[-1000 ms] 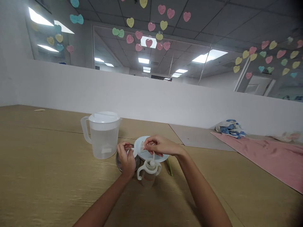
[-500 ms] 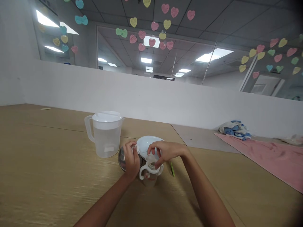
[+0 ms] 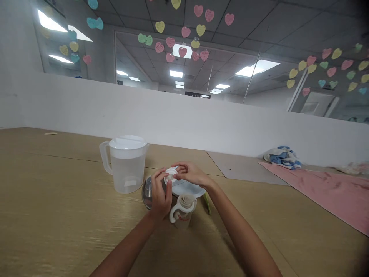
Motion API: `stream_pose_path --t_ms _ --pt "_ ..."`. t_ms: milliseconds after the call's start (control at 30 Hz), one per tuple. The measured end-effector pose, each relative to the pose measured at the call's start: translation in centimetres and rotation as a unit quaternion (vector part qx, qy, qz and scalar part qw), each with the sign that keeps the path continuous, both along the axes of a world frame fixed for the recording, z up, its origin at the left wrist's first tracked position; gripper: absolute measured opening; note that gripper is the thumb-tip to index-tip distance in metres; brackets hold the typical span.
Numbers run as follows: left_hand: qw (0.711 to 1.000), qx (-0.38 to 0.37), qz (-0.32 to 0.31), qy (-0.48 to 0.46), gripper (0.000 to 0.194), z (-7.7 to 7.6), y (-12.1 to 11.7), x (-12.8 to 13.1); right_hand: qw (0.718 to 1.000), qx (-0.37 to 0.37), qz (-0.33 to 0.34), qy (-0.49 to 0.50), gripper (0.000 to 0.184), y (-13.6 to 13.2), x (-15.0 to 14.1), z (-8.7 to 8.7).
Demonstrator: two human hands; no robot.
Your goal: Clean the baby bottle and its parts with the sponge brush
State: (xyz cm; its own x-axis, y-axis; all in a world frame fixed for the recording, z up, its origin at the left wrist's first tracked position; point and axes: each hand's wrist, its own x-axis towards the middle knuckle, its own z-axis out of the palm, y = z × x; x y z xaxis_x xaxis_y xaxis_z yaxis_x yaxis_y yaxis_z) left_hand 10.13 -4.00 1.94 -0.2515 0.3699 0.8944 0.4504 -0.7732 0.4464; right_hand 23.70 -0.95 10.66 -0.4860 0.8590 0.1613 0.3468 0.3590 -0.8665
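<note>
Two hands on a small white round cap (image 3: 170,176): L hand (image 3: 160,198) closed around its left edge, R hand (image 3: 191,174) pinching from the right. Cap's over a white plate (image 3: 188,189), steel bowl (image 3: 147,192) just L, 2-handled sippy cup (image 3: 183,211) just front, plastic water jug (image 3: 125,169) farther L, all on wood table (image 3: 57,200).

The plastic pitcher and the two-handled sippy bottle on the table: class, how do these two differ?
The pitcher is far larger than the sippy bottle. The pitcher has one handle, while the sippy bottle has two looped ones. The pitcher has a wide, flat white lid, while the sippy bottle narrows to a white top. Both stand upright on the table and are translucent with white parts.
</note>
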Motion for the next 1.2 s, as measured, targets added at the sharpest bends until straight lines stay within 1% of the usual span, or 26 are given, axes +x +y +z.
stream_pose_path --t_ms 67,133,200,267,300,367,467,600,733,800,867,900,1033,1200 --pt "0.999 -0.034 -0.013 -0.025 0.024 0.0 0.2 -0.1 0.998 0.046 -0.03 0.007 0.038 0.1 -0.1 0.0" --pt "0.995 -0.076 -0.037 -0.055 0.028 -0.2 0.6 -0.2 0.993 0.108 -0.044 -0.004 0.03 0.0 -0.3 0.0" --pt "0.988 -0.127 -0.052 -0.076 0.033 -0.5 1.1 -0.3 0.981 0.183 -0.058 -0.027 0.021 -0.2 -0.6 0.0" --pt "0.982 -0.165 -0.059 -0.078 0.038 -0.6 1.4 -0.4 0.964 0.25 -0.07 -0.055 0.017 -0.4 -0.8 0.0" --pt "0.98 -0.176 -0.062 -0.073 0.038 -0.6 1.5 -0.4 0.957 0.274 -0.07 -0.067 0.015 -0.5 -0.9 -0.1" --pt "0.977 -0.191 -0.071 -0.056 0.031 -0.4 1.5 -0.3 0.948 0.303 -0.049 -0.081 0.013 -0.6 -1.0 -0.2" --pt "0.973 -0.207 -0.09 -0.037 0.025 0.0 1.1 -0.1 0.948 0.303 -0.005 -0.094 0.012 -0.6 -0.9 -0.4" --pt "0.974 -0.199 -0.107 -0.033 0.03 0.0 1.1 0.1 0.952 0.282 0.031 -0.118 0.016 -0.7 -0.6 -0.5" --pt "0.978 -0.187 -0.094 -0.025 0.034 -0.4 1.4 -0.1 0.962 0.25 0.017 -0.108 0.032 -0.8 -0.6 -0.5" --pt "0.978 -0.191 -0.087 -0.003 0.028 -0.3 1.5 -0.2 0.959 0.26 0.002 -0.109 0.043 -0.8 -0.7 -0.6" --pt "0.978 -0.191 -0.079 0.02 0.023 -0.2 1.5 -0.3 0.952 0.28 -0.006 -0.126 0.049 -0.7 -0.8 -0.7" --pt "0.978 -0.191 -0.074 0.028 0.022 -0.1 1.5 -0.3 0.947 0.289 -0.008 -0.139 0.048 -0.7 -0.9 -0.8" --pt "0.978 -0.196 -0.063 0.024 0.019 -0.2 1.8 -0.4 0.933 0.312 -0.014 -0.178 0.032 -0.8 -1.3 -1.0" --pt "0.972 -0.222 -0.08 -0.013 0.016 -0.9 2.2 -0.3 0.92 0.337 -0.028 -0.196 0.024 -0.8 -1.8 -1.3"
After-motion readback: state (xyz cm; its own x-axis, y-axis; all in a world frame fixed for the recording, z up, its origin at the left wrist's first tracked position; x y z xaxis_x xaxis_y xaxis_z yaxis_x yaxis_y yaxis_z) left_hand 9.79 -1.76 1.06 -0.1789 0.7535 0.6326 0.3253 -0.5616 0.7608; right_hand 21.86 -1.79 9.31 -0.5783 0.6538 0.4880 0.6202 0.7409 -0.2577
